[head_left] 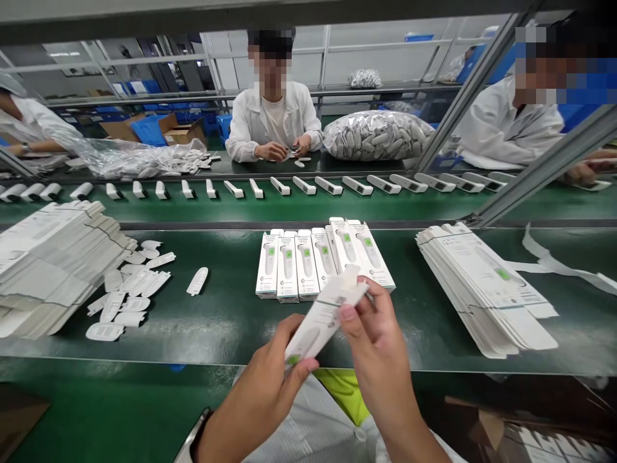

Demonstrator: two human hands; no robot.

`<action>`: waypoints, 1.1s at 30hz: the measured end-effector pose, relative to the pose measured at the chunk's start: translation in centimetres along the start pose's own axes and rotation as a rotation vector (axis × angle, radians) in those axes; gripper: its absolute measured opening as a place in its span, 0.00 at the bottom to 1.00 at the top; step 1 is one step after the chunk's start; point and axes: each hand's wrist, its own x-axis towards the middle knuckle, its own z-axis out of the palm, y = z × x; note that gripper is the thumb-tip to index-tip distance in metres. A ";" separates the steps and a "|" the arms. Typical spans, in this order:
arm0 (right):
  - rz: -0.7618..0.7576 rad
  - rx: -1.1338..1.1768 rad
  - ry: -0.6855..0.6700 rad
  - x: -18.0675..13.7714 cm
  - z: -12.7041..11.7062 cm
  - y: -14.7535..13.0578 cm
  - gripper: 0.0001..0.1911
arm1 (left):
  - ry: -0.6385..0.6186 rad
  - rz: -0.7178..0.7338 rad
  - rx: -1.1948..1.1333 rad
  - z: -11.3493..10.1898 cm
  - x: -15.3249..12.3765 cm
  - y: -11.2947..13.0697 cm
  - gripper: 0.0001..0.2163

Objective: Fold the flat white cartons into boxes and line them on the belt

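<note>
Between my hands a white thermometer box (318, 321) is held tilted above the front of the bench, its end flaps standing open at the upper right. My left hand (274, 373) wraps round the lower part of the box. With thumb and fingers, my right hand (373, 334) pinches the box near its flap end. What is inside the box cannot be seen. Just beyond, several upright boxes (306, 263) with a printed thermometer and green screen stand side by side in a row.
Flat folded cartons (491, 276) lie stacked at right, more cartons (53, 263) at left beside loose white plastic covers (125, 296). A green conveyor (289, 209) carries white thermometers (329, 186). Co-workers sit beyond it; a bag of white parts (378, 135) lies there. Metal posts slant at right.
</note>
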 end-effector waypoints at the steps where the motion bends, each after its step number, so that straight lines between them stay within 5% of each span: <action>1: 0.025 0.039 -0.021 -0.3 0.0 -0.1 0.26 | -0.025 0.024 -0.023 0.0 -0.2 0.1 0.29; 4: 0.114 0.010 -0.127 -1.5 0.3 0.0 0.24 | 0.023 0.065 -0.268 0.6 -0.4 1.2 0.34; 8: 0.061 -0.130 -0.244 -3.8 1.7 0.7 0.29 | 0.243 0.014 -0.691 1.9 0.2 3.9 0.33; 15: -0.170 -0.141 -0.072 -5.1 2.7 -0.3 0.11 | 0.458 0.077 -0.449 4.3 -0.2 5.9 0.20; 20: 0.064 0.124 -0.048 -3.7 1.3 -1.9 0.13 | 0.364 0.522 -0.213 5.2 -0.5 3.7 0.29; 24: 0.181 0.253 -0.110 -2.6 0.2 -2.2 0.14 | 0.290 0.614 0.035 2.9 0.3 3.0 0.25; 30: 0.203 0.222 -0.667 -1.0 -2.7 -2.5 0.23 | 0.123 0.590 -0.162 -0.8 0.4 4.2 0.10; 33: 0.152 0.381 -0.783 -0.4 -2.7 -1.4 0.18 | 0.013 0.558 -0.294 -1.3 0.3 4.4 0.10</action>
